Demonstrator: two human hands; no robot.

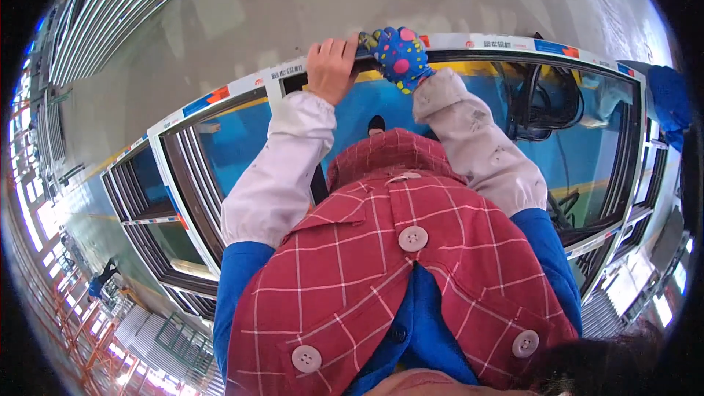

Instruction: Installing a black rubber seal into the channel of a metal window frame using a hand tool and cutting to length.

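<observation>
Against grey floor [242, 22], the frame's rail [469, 42] sits beneath both hands [330, 70] [401, 57].

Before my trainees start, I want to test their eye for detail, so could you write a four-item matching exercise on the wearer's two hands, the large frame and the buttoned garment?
Column one
1. Left hand
2. Right hand
3. Large frame
4. Buttoned garment

Column two
A. Red with pale grid lines
B. Gloved in blue with bright spots
C. White outer edge with red-and-blue patches
D. Bare

Right pairs: 1-D, 2-B, 3-C, 4-A.
</observation>
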